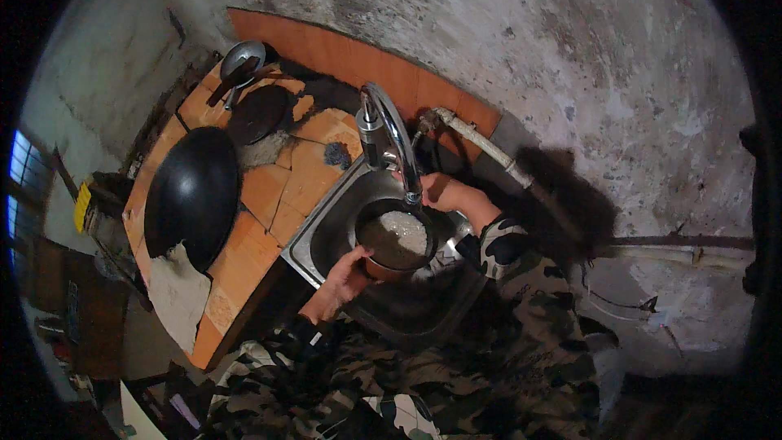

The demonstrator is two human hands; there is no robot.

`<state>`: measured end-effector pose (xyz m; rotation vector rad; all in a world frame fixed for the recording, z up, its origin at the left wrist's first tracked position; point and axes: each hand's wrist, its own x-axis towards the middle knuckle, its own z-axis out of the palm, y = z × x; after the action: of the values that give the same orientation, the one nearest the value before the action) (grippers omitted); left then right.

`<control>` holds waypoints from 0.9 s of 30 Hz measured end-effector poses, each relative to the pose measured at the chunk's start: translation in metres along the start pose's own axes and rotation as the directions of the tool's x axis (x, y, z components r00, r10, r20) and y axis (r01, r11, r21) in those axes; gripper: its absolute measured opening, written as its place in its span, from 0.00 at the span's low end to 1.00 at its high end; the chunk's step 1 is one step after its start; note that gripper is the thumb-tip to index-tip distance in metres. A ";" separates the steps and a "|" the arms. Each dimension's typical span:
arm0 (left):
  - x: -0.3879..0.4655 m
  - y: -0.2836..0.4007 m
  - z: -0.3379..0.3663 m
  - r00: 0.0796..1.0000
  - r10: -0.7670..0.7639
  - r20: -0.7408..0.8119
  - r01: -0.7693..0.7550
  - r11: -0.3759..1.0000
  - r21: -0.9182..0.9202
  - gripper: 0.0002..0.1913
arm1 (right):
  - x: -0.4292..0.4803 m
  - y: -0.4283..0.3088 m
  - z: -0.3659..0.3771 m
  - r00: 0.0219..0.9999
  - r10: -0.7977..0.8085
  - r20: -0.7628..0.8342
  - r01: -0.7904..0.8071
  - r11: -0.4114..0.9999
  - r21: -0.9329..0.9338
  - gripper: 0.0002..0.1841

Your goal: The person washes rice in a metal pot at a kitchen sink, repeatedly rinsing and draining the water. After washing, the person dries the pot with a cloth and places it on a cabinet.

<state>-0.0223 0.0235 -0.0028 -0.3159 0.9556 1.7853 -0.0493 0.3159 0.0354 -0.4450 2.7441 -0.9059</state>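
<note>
My left hand (pixel 345 278) grips the near left side of a round dark pot (pixel 397 267), thumb at the rim. Inside the pot are whitish grains that look like rice (pixel 404 231), with cloudy liquid around them. The pot is held level over a stainless steel sink (pixel 327 235). A chrome gooseneck faucet (pixel 400 128) arches above, its spout over the pot's far edge. My right hand (pixel 451 194) is just behind the spout, fingers reaching toward the faucet body; the spout partly hides them, so what they touch is unclear.
Left of the sink, an orange-tiled counter (pixel 263 189) bears a black wok or domed lid (pixel 192 195), a dark round lid (pixel 259 113), a metal ladle (pixel 243 61) and a scouring pad (pixel 336 154). A grey cloth (pixel 178 293) overhangs its edge. A pipe (pixel 482 145) runs along the wall.
</note>
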 end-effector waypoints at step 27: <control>0.018 -0.031 -0.011 0.999 0.044 0.030 -0.037 0.978 -0.204 0.18 | 0.019 0.024 0.020 0.994 -0.083 0.076 0.085 0.996 -0.031 0.44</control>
<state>-0.0049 0.0320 -0.0355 -0.3955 0.7606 1.9240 -0.0663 0.3169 0.0028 -0.5926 2.6950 -0.8446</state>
